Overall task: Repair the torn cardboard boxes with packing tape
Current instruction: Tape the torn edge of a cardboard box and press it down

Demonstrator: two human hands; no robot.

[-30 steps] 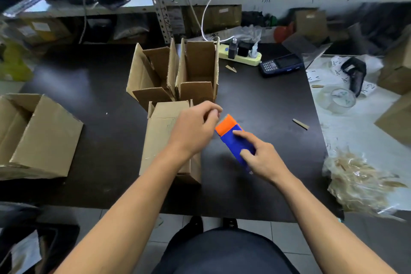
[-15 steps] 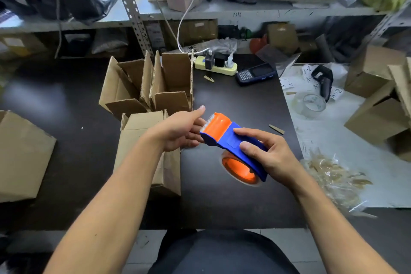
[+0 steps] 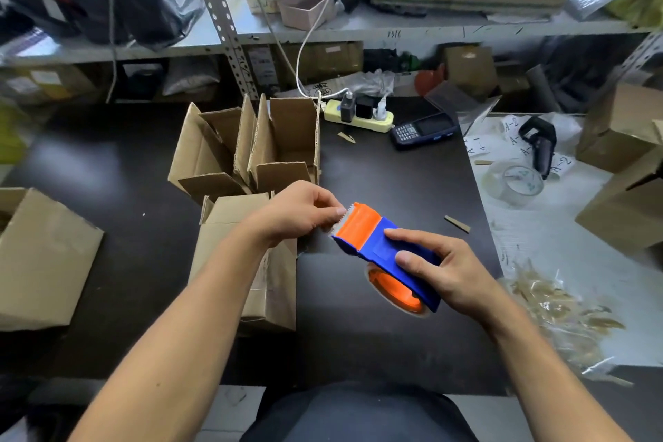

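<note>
Gripping the blue-orange tape dispenser (image 3: 380, 248) in the right hand (image 3: 452, 271), fingers wrapped round its body, held above the table (image 3: 394, 344) near the front edge. Left hand (image 3: 297, 213) pinches at the toothed orange end, on what looks like the tape tail; can't tell for sure. Closed cardboard box (image 3: 251, 262) lies just left of the dispenser, under the left forearm. Two open boxes (image 3: 251, 147) stand touching behind it, mid-table. Larger box (image 3: 43, 258) at the left edge. Clear tape roll (image 3: 516, 181) on the right side.
</note>
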